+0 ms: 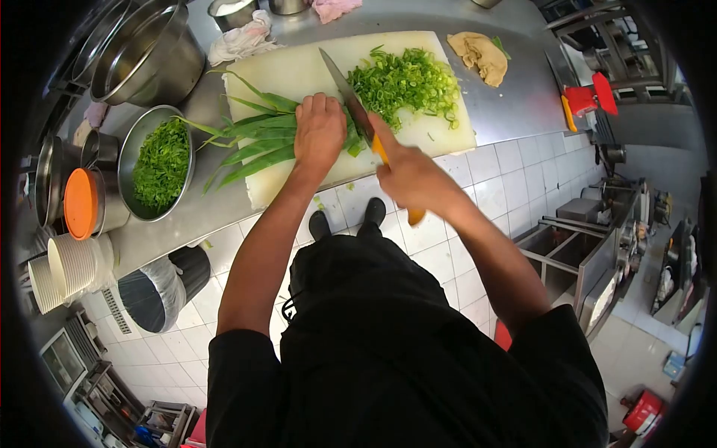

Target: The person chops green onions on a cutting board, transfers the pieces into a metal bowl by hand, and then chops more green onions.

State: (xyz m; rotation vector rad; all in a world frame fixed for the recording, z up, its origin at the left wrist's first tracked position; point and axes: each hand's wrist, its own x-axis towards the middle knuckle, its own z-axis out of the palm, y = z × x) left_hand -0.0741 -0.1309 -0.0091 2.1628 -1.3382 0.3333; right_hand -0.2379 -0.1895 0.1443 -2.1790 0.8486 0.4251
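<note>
My left hand (321,133) presses down on a bunch of green onions (263,142) with its fingers curled over the stalks. The long leaves fan out to the left, past the edge of the white cutting board (287,61). In my right hand (418,179) is a kitchen knife (348,93) with an orange handle, its blade just right of my left fingertips and slanting up to the left. To the right of the blade lies a heap of chopped green onions (407,81). My right hand is slightly blurred.
A steel bowl (190,166) of chopped greens stands left of the board, near a large steel pot (175,71) and an orange lid (81,203). Stacked white containers (71,265) sit at the counter's left end. A tan cloth (480,57) and a white cloth (243,37) lie beside the board.
</note>
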